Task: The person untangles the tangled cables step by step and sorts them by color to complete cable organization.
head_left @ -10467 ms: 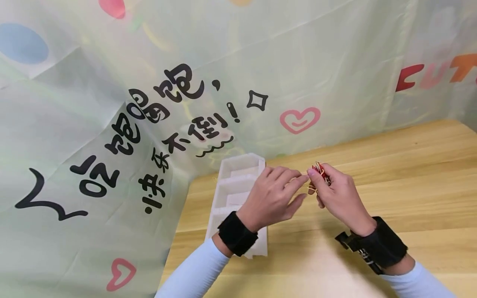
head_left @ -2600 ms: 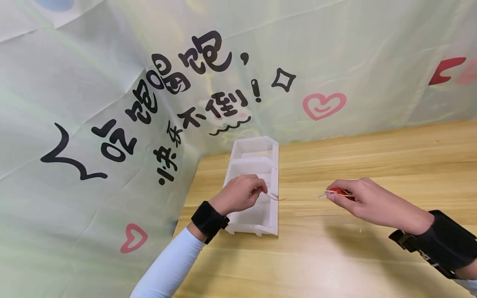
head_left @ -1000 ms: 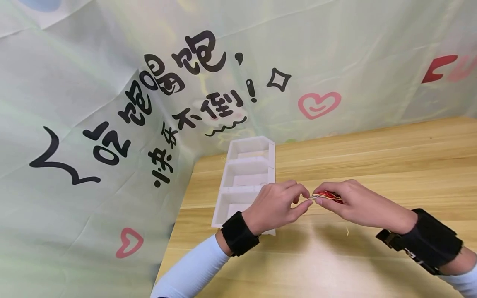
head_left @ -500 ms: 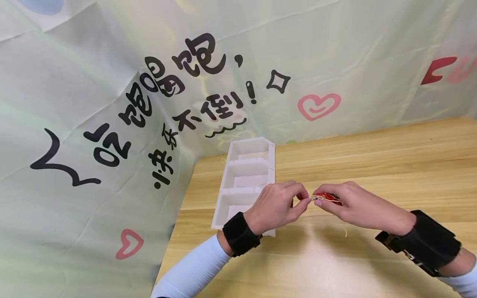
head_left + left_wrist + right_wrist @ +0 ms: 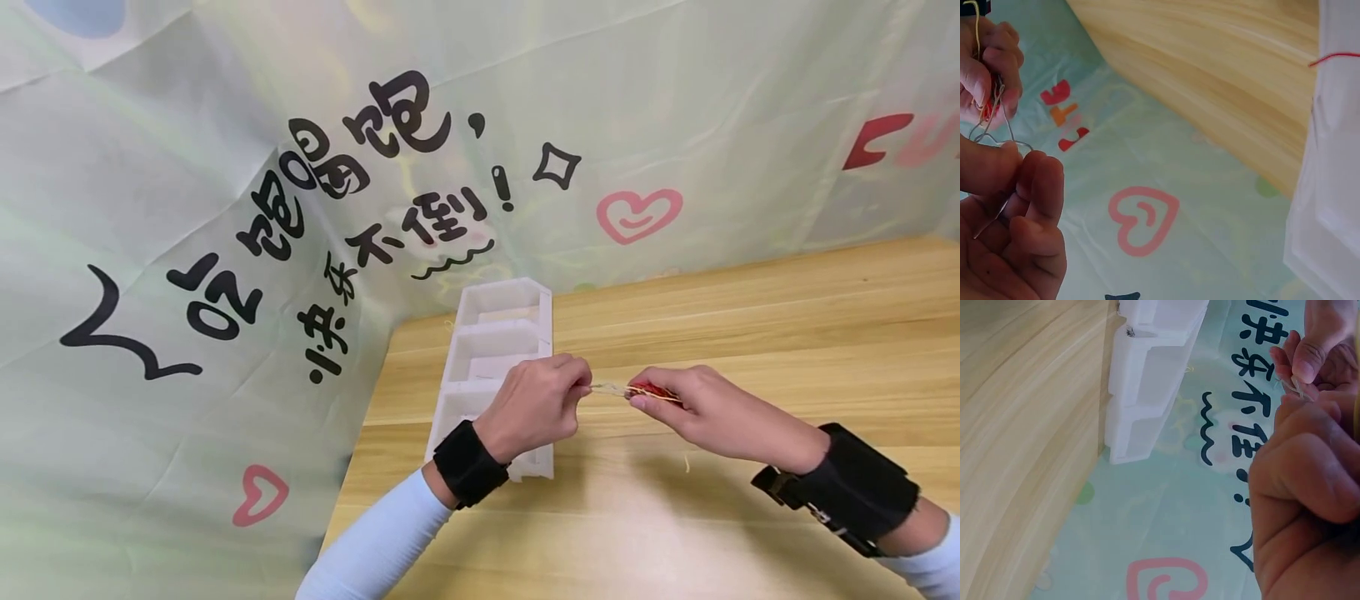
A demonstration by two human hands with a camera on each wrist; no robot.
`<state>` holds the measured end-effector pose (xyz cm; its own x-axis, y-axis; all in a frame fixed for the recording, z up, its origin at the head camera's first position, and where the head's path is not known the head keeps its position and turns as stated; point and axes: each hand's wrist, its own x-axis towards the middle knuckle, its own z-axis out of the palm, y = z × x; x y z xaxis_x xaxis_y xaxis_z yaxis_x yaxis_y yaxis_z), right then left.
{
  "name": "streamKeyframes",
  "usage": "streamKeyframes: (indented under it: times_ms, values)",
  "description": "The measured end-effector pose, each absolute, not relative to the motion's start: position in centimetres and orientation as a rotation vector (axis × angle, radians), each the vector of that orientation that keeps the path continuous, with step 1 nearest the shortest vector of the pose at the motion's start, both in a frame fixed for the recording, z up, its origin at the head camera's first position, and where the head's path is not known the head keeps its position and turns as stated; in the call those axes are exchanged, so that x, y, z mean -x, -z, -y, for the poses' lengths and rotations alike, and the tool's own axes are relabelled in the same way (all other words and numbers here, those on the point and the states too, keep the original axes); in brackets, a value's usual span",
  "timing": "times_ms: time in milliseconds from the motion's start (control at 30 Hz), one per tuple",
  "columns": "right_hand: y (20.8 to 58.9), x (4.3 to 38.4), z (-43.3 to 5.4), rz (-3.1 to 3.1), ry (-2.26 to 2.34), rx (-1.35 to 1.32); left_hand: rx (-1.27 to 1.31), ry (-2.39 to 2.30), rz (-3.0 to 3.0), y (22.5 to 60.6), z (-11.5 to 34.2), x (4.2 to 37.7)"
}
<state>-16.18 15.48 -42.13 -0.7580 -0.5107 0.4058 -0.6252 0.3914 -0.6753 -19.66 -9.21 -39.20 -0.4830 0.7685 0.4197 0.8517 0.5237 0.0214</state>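
In the head view my right hand (image 5: 723,417) holds a small bundle of thin red, gold and silver wires (image 5: 655,392) above the table. My left hand (image 5: 534,400), a short way to its left, pinches the end of a silver wire (image 5: 988,220) between thumb and fingers. Pale strands stretch between the two hands. The left wrist view shows looped silver strands coming out of the bundle. Behind and below my left hand stands a white three-compartment tray (image 5: 548,321), its near compartment partly hidden by that hand.
A red wire (image 5: 1337,56) lies across the tray's edge in the left wrist view. One short yellow bit (image 5: 686,464) rests on the wooden table (image 5: 787,350) below my right hand. A printed cloth (image 5: 675,117) hangs along the left and back sides.
Over the last half second my left hand has drawn leftward from the bundle, stretching the strands. Earlier it held a thin piece over the tray, then returned to the bundle. My right hand stays nearly still.
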Motion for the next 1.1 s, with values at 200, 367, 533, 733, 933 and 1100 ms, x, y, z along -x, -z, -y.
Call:
streamKeyframes:
  times_ms: [200, 367, 533, 733, 933, 1100]
  values:
    - [41.9, 16.1, -15.6, 2.554, -1.318, -0.964, 1.380, 0.353, 2.333, 39.6, 8.7, 19.3]
    - [41.8, 16.1, -15.3, 2.537, -1.375, -0.999, 1.405, 0.183, 2.226, 39.8, 7.5, 18.7]
    - [41.6, 16.0, -15.3, 2.533, -1.404, -0.992, 1.408, 0.091, 2.166, 39.6, 7.3, 18.5]
    - [41.1, 15.7, -15.9, 2.648, -1.531, -0.887, 1.397, 0.131, 2.198, 39.5, 8.1, 19.1]
    - [41.1, 15.7, -16.1, 2.675, -1.627, -0.784, 1.375, 0.144, 2.260, 39.6, 8.5, 19.4]
    - [41.1, 15.7, -15.6, 2.632, -1.637, -0.725, 1.375, 0.199, 2.286, 39.6, 7.8, 19.2]
